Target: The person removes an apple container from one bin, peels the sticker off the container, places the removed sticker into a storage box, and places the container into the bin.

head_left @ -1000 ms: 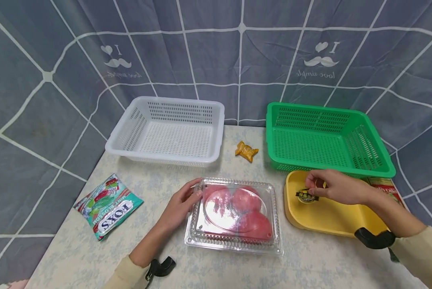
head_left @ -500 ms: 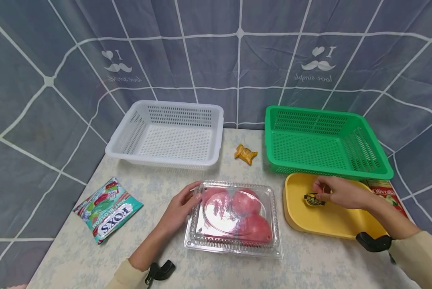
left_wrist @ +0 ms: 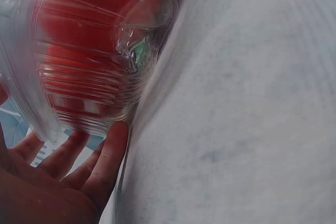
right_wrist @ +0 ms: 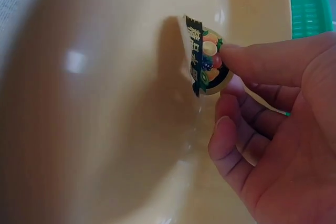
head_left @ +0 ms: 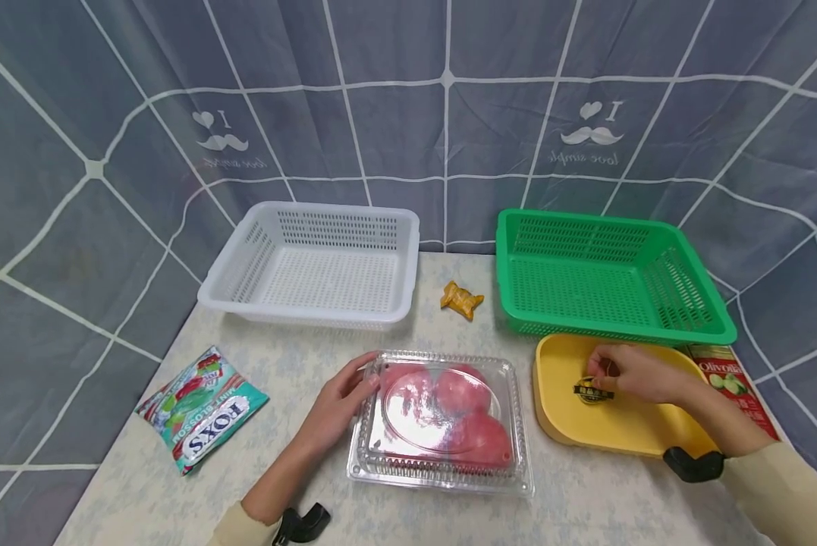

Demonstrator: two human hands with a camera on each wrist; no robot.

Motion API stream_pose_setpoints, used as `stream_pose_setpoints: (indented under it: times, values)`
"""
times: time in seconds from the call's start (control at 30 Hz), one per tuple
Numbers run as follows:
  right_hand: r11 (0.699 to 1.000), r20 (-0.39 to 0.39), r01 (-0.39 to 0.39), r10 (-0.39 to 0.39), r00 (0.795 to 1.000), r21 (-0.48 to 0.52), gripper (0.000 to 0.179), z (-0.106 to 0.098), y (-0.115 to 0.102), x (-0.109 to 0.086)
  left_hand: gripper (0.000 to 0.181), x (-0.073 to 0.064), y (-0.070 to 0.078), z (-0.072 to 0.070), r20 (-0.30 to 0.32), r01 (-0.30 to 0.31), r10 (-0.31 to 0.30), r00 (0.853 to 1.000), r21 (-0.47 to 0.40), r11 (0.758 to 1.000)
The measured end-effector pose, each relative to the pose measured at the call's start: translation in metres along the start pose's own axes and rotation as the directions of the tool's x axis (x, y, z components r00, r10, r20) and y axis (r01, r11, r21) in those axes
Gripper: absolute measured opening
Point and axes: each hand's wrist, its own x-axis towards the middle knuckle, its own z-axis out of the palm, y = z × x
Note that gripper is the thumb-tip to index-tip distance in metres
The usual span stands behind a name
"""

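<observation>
My right hand (head_left: 630, 372) pinches a fruit sticker (head_left: 592, 391), a round label with fruit pictures and a black banner, between thumb and fingers. It is inside the yellow basin (head_left: 558, 432); in the right wrist view the sticker (right_wrist: 207, 59) stands on edge near the basin's wall. Against the left side of a clear plastic clamshell box (head_left: 442, 470) rests my left hand (head_left: 336, 398). Its fingers lie fairly straight along the box's side in the left wrist view, the thumb mostly out of sight. Several round red fruits (head_left: 464, 390) show through the closed lid.
A white basket (head_left: 333, 280) and a green basket (head_left: 575, 288) stand at the back by the curtain. Between them lies a small orange-wrapped piece (head_left: 461, 300). At left is a FOX'S candy bag (head_left: 203, 409); a red packet (head_left: 736, 387) lies partly behind the basin.
My right hand moved slightly right within the basin with the sticker, then stayed near there. The left hand keeps its place at the box. The head view tilts up a little.
</observation>
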Motion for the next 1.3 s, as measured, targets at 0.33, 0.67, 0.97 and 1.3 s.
stream_pose_setpoints:
  times: [0.33, 0.67, 0.97, 1.3]
  values:
    - [1.000, -0.017, -0.021, 0.021, 1.000, -0.021, 0.010, 0.009, 0.006, -0.003, 0.044, -0.001, 0.000, 0.001, -0.009, -0.015, 0.015, 1.000, 0.002, 1.000]
    - [0.996, -0.022, -0.063, 0.061, 0.998, -0.059, 0.029, 0.014, 0.006, -0.004, 0.043, -0.002, -0.001, 0.002, -0.017, -0.009, 0.009, 1.000, 0.005, 1.000]
    - [0.986, -0.103, -0.089, 0.074, 0.992, -0.142, 0.036, 0.013, -0.001, -0.012, 0.044, -0.001, -0.002, 0.002, -0.025, -0.012, 0.012, 1.000, 0.005, 1.000]
    - [0.971, -0.208, -0.145, 0.105, 0.973, -0.190, 0.029, 0.009, -0.029, -0.019, 0.043, -0.003, 0.004, 0.005, -0.026, 0.009, -0.009, 1.000, 0.003, 1.000]
